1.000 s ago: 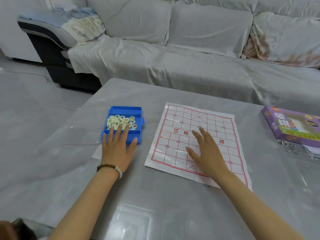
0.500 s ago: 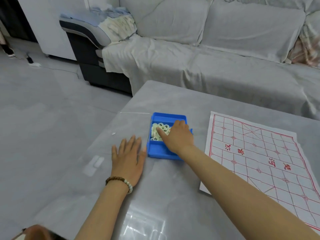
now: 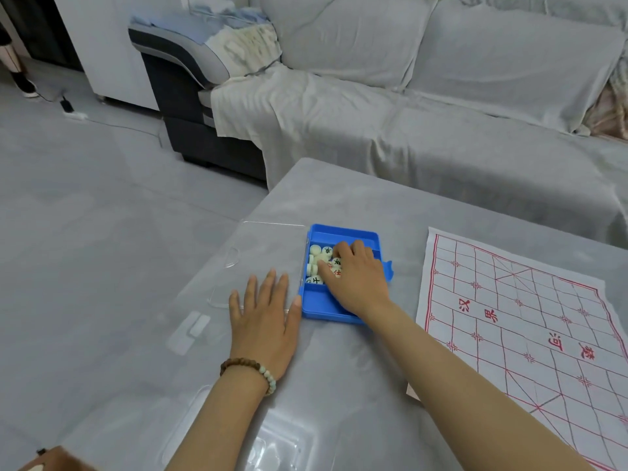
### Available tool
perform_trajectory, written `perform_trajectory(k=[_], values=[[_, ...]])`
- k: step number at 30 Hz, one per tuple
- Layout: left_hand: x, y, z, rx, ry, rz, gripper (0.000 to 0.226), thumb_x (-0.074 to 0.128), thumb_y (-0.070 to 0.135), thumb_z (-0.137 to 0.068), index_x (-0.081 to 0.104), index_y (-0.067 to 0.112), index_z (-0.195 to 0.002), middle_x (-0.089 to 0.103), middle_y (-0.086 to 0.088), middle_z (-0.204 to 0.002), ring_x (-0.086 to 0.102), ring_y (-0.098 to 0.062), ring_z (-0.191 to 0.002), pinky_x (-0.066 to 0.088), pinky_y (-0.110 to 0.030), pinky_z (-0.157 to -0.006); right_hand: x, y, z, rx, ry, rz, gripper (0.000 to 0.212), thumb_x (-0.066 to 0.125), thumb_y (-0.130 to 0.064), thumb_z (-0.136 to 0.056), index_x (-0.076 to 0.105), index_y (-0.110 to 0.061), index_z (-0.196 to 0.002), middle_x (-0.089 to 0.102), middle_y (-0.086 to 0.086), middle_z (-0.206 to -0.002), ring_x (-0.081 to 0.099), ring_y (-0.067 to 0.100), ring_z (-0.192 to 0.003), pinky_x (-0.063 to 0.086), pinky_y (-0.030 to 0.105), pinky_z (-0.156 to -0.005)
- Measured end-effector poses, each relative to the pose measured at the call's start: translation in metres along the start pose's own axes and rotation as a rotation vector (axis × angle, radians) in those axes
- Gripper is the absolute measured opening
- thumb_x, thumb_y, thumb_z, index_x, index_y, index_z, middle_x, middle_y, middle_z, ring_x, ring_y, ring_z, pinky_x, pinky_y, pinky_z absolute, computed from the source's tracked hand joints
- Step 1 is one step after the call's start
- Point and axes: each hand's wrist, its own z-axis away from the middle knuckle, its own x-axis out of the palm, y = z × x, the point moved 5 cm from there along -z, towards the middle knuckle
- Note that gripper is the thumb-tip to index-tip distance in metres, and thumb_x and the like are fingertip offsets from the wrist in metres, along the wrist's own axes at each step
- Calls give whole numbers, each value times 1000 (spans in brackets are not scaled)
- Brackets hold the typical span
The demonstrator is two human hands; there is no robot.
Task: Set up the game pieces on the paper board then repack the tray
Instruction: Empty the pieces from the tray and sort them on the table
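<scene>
A cloth-draped sofa (image 3: 407, 113) fills the upper frame. Below it, the grey table (image 3: 339, 385) takes up the lower centre. The paper board (image 3: 543, 317) is spread flat at the right edge with no pieces on it, so the setting-up is judged barely begun. A clear lid (image 3: 258, 253) is laid just left of the blue tray (image 3: 319, 304), which sits at centre frame, well apart from the board. The left hand (image 3: 263, 321) is pressed flat on the table with fingers straight and the thumb against the tray's left wall, probably to stop it sliding. The right hand (image 3: 356, 280) is lowered into the tray with fingers curled over the round pieces (image 3: 316, 249). Whether one is pinched cannot be told.
</scene>
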Motion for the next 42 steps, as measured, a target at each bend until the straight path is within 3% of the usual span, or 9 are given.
perform_trajectory(k=[7, 12, 17, 23, 32, 35, 38, 42], values=[[2, 2, -1, -11, 3, -13, 55, 9, 45, -96, 2, 28, -148, -6, 8, -156, -12, -16, -143, -11, -40, -114, -7, 7, -7, -169, -103, 38, 36, 44, -52, -90, 51, -20, -104, 44, -6, -95, 47, 15, -87, 34, 29, -67], [2, 1, -1, -8, 5, -29, 55, 10, 45, -96, 1, 28, -148, -6, 8, -156, -11, -16, -143, -10, -39, -114, -5, 6, -6, -186, -95, 44, 34, 40, -50, -93, 49, -20, -106, 43, -7, -94, 46, 14, -80, 34, 30, -63], [4, 0, -1, -2, 9, -26, 56, 1, 48, -95, 2, 29, -147, -6, 9, -156, -11, -16, -143, -11, -38, -114, -6, 4, -5, -210, -68, 16, 26, 42, -45, -94, 40, -20, -87, 49, -4, -83, 43, 16, -81, 30, 29, -63], [4, -1, -1, -1, 7, -30, 59, -2, 51, -92, 1, 30, -147, -5, 9, -156, -11, -16, -143, -10, -38, -114, -6, 6, -4, -236, -38, 15, 26, 40, -41, -95, 48, -18, -86, 53, -3, -83, 47, 16, -77, 30, 29, -62], [1, -1, 0, 9, -11, -21, 55, 10, 46, -96, 1, 29, -148, -5, 8, -156, -11, -16, -143, -10, -37, -114, -8, 9, -4, -155, -29, -37, 29, 44, -38, -93, 54, -16, -79, 52, -4, -77, 49, 16, -69, 31, 29, -59], [2, -1, 0, 13, -11, -7, 55, 11, 47, -96, 2, 29, -148, -5, 8, -156, -11, -15, -143, -10, -37, -114, -8, 7, -3, -177, -27, -12, 34, 43, -37, -94, 55, -13, -74, 53, -2, -64, 49, 19, -63, 31, 30, -55], [1, -2, -1, 20, -8, 35, 54, 13, 46, -97, 7, 29, -148, -2, 8, -156, -9, -15, -143, -9, -36, -114, -10, 9, -5, -140, -54, -123, 38, 47, -39, -94, 53, -17, -64, 52, -3, -56, 45, 13, -54, 32, 27, -53], [-5, -5, 2, 44, 76, 153, 49, 22, 44, -97, 26, 30, -144, 9, 7, -156, -2, -14, -143, -3, -34, -116, -25, 13, -12, 15, 16, -474, 48, 50, -39, -94, 38, -15, -54, 34, -6, -47, 33, 10, -41, 34, 24, -49]])
